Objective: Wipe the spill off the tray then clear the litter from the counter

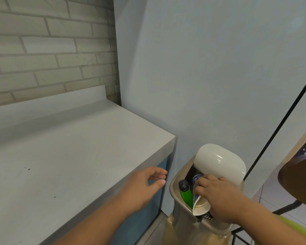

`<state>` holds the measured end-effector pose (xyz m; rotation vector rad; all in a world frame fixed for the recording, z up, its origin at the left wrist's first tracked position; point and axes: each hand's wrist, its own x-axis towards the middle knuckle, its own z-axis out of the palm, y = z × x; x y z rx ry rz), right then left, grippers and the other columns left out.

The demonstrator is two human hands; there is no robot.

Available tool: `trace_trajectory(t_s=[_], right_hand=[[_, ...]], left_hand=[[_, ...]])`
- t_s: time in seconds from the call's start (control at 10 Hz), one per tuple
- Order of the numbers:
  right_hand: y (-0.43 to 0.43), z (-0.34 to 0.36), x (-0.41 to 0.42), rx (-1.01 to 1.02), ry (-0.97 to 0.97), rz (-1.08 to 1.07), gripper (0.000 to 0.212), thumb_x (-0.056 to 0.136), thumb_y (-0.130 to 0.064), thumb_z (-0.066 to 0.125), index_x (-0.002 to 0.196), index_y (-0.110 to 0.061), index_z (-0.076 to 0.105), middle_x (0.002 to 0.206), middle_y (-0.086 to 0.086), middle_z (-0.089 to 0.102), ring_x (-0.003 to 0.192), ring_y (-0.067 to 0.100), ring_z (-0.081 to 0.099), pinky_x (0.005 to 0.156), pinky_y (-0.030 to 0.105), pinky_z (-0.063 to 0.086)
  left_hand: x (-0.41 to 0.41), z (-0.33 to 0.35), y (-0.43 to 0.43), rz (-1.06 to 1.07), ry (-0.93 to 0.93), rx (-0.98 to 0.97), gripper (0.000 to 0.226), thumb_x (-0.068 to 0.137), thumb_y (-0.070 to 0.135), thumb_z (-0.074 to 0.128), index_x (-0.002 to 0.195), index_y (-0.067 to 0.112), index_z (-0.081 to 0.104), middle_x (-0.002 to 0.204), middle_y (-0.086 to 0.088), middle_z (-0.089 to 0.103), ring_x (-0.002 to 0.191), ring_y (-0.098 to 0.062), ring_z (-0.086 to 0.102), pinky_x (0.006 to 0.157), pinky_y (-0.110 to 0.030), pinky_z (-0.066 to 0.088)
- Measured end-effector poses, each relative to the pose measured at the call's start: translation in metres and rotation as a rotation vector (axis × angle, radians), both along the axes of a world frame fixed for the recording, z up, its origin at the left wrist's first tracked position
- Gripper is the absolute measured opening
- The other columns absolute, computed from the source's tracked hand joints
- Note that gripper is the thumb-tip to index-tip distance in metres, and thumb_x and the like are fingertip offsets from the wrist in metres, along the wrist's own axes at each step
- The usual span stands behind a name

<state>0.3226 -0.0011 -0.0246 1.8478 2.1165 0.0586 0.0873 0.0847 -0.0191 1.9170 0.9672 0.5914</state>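
the right hand (217, 197) is closed around a paper cup (199, 200), holding it on its side inside the open mouth of the tan bin (217, 225), beside a green bottle (186, 194) and below the raised white lid (219, 162). the left hand (145, 184) hovers empty over the edge of the grey counter (60, 165), fingers loosely curled and apart. the tray is out of view.
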Motion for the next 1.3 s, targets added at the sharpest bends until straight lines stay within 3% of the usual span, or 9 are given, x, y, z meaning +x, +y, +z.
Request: trace_trajectory(t_s=[0.1, 0.3, 0.4, 0.7, 0.9, 1.0, 1.1, 1.2, 1.3], right_hand=[[0.001, 0.000, -0.005, -0.019, -0.003, -0.014, 0.053, 0.082, -0.031, 0.064, 0.131, -0.035, 0.043, 0.135, -0.009, 0.043, 0.127, 0.018, 0.038, 0.101, 0.036, 0.034], [-0.001, 0.000, -0.014, -0.029, 0.018, 0.043, 0.043, 0.080, -0.036, 0.059, 0.121, -0.036, 0.047, 0.127, -0.011, 0.047, 0.126, 0.016, 0.039, 0.115, 0.044, 0.007], [-0.003, 0.003, -0.014, -0.040, 0.072, 0.046, 0.038, 0.080, -0.034, 0.053, 0.118, -0.036, 0.050, 0.123, -0.014, 0.047, 0.125, 0.014, 0.038, 0.115, 0.046, 0.002], [0.000, 0.006, -0.010, -0.009, 0.190, 0.078, 0.032, 0.087, -0.029, 0.043, 0.117, -0.036, 0.054, 0.120, -0.013, 0.049, 0.119, 0.011, 0.042, 0.114, 0.035, 0.018], [0.003, 0.015, -0.013, 0.035, 0.272, 0.077, 0.038, 0.090, -0.023, 0.044, 0.124, -0.036, 0.052, 0.125, -0.015, 0.048, 0.121, 0.008, 0.040, 0.110, 0.028, 0.022], [0.006, 0.019, -0.014, 0.055, 0.288, 0.098, 0.035, 0.091, -0.024, 0.045, 0.123, -0.037, 0.052, 0.123, -0.017, 0.047, 0.118, 0.007, 0.039, 0.107, 0.027, 0.024], [0.015, 0.025, -0.017, 0.094, 0.310, 0.145, 0.029, 0.091, -0.026, 0.044, 0.115, -0.036, 0.056, 0.119, -0.017, 0.048, 0.111, 0.007, 0.043, 0.104, 0.027, 0.030], [0.027, 0.029, -0.026, 0.129, 0.356, 0.200, 0.027, 0.091, -0.025, 0.046, 0.112, -0.036, 0.059, 0.117, -0.017, 0.051, 0.110, 0.006, 0.045, 0.098, 0.024, 0.031], [0.044, 0.033, -0.039, 0.136, 0.388, 0.246, 0.029, 0.092, -0.022, 0.048, 0.115, -0.034, 0.060, 0.120, -0.016, 0.052, 0.114, 0.006, 0.044, 0.099, 0.025, 0.030]], left_hand=[[0.001, 0.000, 0.000, -0.002, 0.009, 0.001, 0.023, 0.090, 0.027, 0.061, 0.101, 0.047, 0.058, 0.102, 0.022, 0.065, 0.099, 0.011, 0.058, 0.091, -0.011, 0.043], [0.001, 0.003, 0.000, -0.008, 0.015, -0.007, 0.023, 0.091, 0.027, 0.060, 0.100, 0.048, 0.058, 0.103, 0.023, 0.065, 0.101, 0.009, 0.058, 0.096, -0.016, 0.043], [-0.001, 0.004, 0.002, -0.002, 0.003, -0.018, 0.024, 0.091, 0.026, 0.060, 0.099, 0.048, 0.059, 0.103, 0.022, 0.066, 0.101, 0.011, 0.057, 0.098, -0.018, 0.044], [-0.006, 0.004, 0.003, 0.043, -0.016, -0.030, 0.023, 0.090, 0.026, 0.061, 0.098, 0.047, 0.061, 0.104, 0.020, 0.067, 0.103, 0.004, 0.060, 0.102, -0.027, 0.046], [-0.013, 0.001, 0.003, 0.079, -0.020, -0.052, 0.020, 0.090, 0.027, 0.062, 0.099, 0.044, 0.063, 0.103, 0.021, 0.068, 0.102, 0.005, 0.060, 0.101, -0.025, 0.045], [-0.020, 0.001, 0.002, 0.101, -0.031, -0.062, 0.019, 0.090, 0.026, 0.062, 0.101, 0.041, 0.065, 0.102, 0.020, 0.069, 0.101, 0.006, 0.060, 0.099, -0.022, 0.046], [-0.029, 0.004, -0.001, 0.134, -0.024, -0.050, 0.019, 0.090, 0.024, 0.062, 0.102, 0.038, 0.065, 0.102, 0.018, 0.069, 0.098, 0.012, 0.059, 0.086, -0.005, 0.043], [-0.046, 0.003, -0.006, 0.205, -0.007, -0.049, 0.019, 0.091, 0.023, 0.062, 0.104, 0.036, 0.065, 0.101, 0.020, 0.068, 0.095, 0.018, 0.056, 0.074, 0.003, 0.039], [-0.067, 0.000, -0.014, 0.302, 0.003, -0.049, 0.018, 0.091, 0.026, 0.061, 0.105, 0.037, 0.065, 0.101, 0.022, 0.067, 0.095, 0.021, 0.054, 0.073, 0.003, 0.037]])
